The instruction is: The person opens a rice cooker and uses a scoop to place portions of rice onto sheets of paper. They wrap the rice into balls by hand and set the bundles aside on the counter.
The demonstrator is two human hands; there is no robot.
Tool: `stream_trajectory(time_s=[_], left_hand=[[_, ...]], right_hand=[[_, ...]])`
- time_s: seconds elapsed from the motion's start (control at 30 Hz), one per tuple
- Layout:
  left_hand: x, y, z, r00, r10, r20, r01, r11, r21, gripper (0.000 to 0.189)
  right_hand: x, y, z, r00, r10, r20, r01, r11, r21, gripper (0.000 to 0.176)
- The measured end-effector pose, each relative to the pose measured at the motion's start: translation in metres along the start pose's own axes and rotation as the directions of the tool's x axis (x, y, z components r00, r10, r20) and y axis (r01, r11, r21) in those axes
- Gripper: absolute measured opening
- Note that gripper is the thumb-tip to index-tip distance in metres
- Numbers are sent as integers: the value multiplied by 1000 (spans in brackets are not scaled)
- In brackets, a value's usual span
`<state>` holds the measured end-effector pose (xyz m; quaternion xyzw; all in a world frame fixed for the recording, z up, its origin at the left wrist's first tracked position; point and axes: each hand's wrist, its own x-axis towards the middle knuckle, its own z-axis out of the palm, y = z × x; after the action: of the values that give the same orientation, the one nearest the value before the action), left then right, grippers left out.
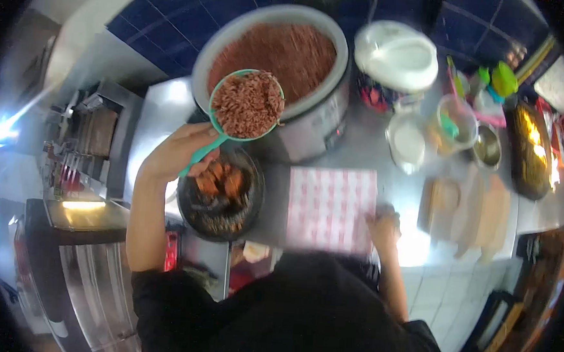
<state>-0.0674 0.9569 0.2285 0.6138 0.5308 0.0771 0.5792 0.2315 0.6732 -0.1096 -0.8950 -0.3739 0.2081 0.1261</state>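
Observation:
My left hand (179, 149) is closed round the handle of a green scoop (200, 158). The scoop's round cup is heaped with cooked reddish-brown rice (247, 104) and hangs over the near rim of a large rice cooker (297, 135), which holds more of the same rice. Below this hand sits a dark round mortar (254, 203) with brown pieces of food in sauce. A pink-and-white checked sheet (330, 208) lies flat on the counter. My right hand (384, 229) is at the sheet's right edge; its fingers are blurred.
Behind and to the right stand a white lidded container (396, 54), a white dish (406, 145), a clear plastic tub (456, 122) and a metal bowl (487, 146). Wooden boards (464, 206) lie on the right of the steel counter (322, 152). Blue tiles (159, 17) cover the wall.

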Motion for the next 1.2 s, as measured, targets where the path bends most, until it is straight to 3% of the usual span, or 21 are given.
stream_trajectory(time_s=[0.03,0.07,0.13,0.17,0.2,0.23,0.27,0.37,0.4,0.43,0.47,0.53,0.6,0.67,0.8,0.87,0.97,1.1,1.17,1.2], left_hand=[[-9,-19,15,997,-38,66,44,994,-95,34],[-15,-40,32,985,-35,168,56,991,-123,35],[-16,-100,80,953,-102,285,203,913,-355,36],[-15,-130,107,952,-32,304,137,933,-333,34],[-12,-157,135,948,47,315,57,948,-313,33],[-7,-182,162,954,11,298,101,929,-357,31],[-2,-204,187,958,-26,284,143,905,-400,30],[23,-273,231,984,-80,160,147,870,-470,30],[37,-305,239,1000,23,20,-16,958,-287,31],[40,-324,245,984,146,-102,-153,985,-74,35],[37,-323,251,985,134,-111,-144,986,-88,35],[39,-307,259,799,458,-390,-390,888,245,36],[36,-294,260,827,423,-371,-304,891,338,39],[28,-279,267,766,574,-289,-243,675,697,43],[21,-275,284,729,661,-180,-302,546,782,50],[26,-285,288,679,733,-48,-349,379,857,59],[30,-288,288,657,753,42,-413,313,855,64],[37,-312,279,678,730,91,-460,324,827,65],[41,-319,274,619,778,102,-498,290,817,68],[41,-322,271,624,774,106,-500,291,816,68]], right_hand=[[-4,1,-4,989,115,97,-119,992,40,80],[-9,-1,-1,988,127,90,-129,991,18,77],[-16,-4,5,986,140,94,-144,989,43,79],[-16,-6,8,982,162,95,-168,984,52,74],[-14,-7,12,981,176,88,-182,981,68,68],[-12,-3,19,981,178,84,-183,981,65,68],[-9,3,27,985,151,88,-163,975,149,57],[-4,4,15,989,92,119,-125,942,312,41],[-5,3,9,986,52,156,-110,913,393,38],[-8,3,8,999,-26,46,1,881,473,38],[-12,-1,3,998,-36,57,6,887,462,38],[-19,-16,-12,996,-34,88,-28,790,612,33],[-21,-25,-11,994,-55,90,-16,764,646,32],[-23,-32,-13,994,-69,82,-5,732,681,31],[-23,-28,-10,996,-91,16,63,794,604,31],[-20,-12,-6,999,-5,43,-22,796,605,29],[-16,11,2,999,21,42,-42,793,608,31],[-18,28,21,998,29,60,-56,850,524,30],[-30,17,21,937,-110,-333,136,989,56,43],[-33,24,30,939,-105,-327,130,990,57,43]])
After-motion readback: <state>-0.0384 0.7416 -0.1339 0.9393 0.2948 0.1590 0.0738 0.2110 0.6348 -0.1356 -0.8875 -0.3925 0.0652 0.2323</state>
